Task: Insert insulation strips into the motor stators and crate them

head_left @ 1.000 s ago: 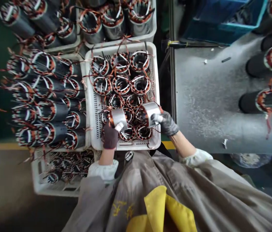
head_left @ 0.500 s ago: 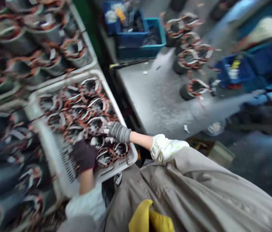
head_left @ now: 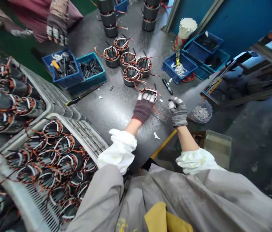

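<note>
My left hand [head_left: 143,108], in a dark maroon glove, has its fingers over the near rim of a copper-wound stator core [head_left: 148,93] at the bench. My right hand [head_left: 178,111], in a grey striped glove, is curled a short way to the right with nothing visible in it. A loose group of similar stators [head_left: 131,75] stands just beyond on the dark steel bench [head_left: 116,111]. The underside of the held stator is hidden by my glove.
White crates of wound stators [head_left: 82,137] fill the lower left. Blue and teal bins [head_left: 91,72] hold dark parts. A co-worker's gloved hand [head_left: 56,30] is at the top left. A screwdriver [head_left: 82,96], a clear bag of scraps [head_left: 200,112] and white bits lie on the bench.
The view has swung from the crate to the bench. Both hands have moved from above the crate to the bench, and my left hand now has a stator under its fingers.
</note>
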### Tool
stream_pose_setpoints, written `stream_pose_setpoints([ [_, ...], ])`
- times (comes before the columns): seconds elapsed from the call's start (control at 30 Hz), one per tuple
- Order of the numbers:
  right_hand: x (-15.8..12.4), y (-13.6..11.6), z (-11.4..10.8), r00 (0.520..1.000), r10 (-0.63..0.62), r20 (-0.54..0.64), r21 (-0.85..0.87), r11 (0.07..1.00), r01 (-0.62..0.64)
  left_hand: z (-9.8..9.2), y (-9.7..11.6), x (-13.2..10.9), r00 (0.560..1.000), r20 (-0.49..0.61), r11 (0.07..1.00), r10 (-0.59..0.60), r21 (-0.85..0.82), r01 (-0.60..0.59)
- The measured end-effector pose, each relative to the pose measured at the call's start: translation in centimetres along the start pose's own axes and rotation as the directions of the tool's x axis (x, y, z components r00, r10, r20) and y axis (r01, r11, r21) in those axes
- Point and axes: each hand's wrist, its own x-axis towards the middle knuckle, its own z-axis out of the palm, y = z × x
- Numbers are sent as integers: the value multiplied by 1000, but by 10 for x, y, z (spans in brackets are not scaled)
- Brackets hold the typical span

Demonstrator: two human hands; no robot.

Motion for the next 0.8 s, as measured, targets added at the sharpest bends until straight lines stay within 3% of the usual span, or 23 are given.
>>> stream_pose_setpoints([
  [0.07,-10,7,-1,993,5,117,-22,1000,-2,8,7,31,998,57,998,-32,51,29],
  [0.17,-12,19,-7,987,10,162,-67,998,1,15,9,25,990,104,992,-97,91,87],
  [0.3,8,20,-16,993,1,119,-126,992,14,17,13,-51,970,165,980,-179,118,160],
  [0.37,21,0,-5,970,-94,226,-155,979,131,22,16,-101,951,161,962,-265,113,249],
  [0.4,28,-16,7,932,-164,323,-159,961,224,25,17,-125,934,159,946,-320,113,305],
  [0.47,45,-56,43,785,-310,536,-121,892,435,31,16,-168,900,136,909,-413,110,401],
  [0.53,66,-97,94,613,-401,681,-52,809,586,36,13,-202,868,134,878,-477,102,467],
  [0.57,77,-114,122,576,-400,713,-57,786,616,37,12,-214,853,140,864,-503,101,493],
  [0.63,101,-135,175,581,-320,748,-138,781,609,37,8,-232,825,150,838,-545,106,535],
  [0.7,119,-138,213,649,-238,723,-228,804,549,36,5,-241,815,135,826,-564,103,555],
  [0.8,121,-117,233,737,-250,628,-235,842,486,34,5,-243,807,123,817,-577,85,571],
])
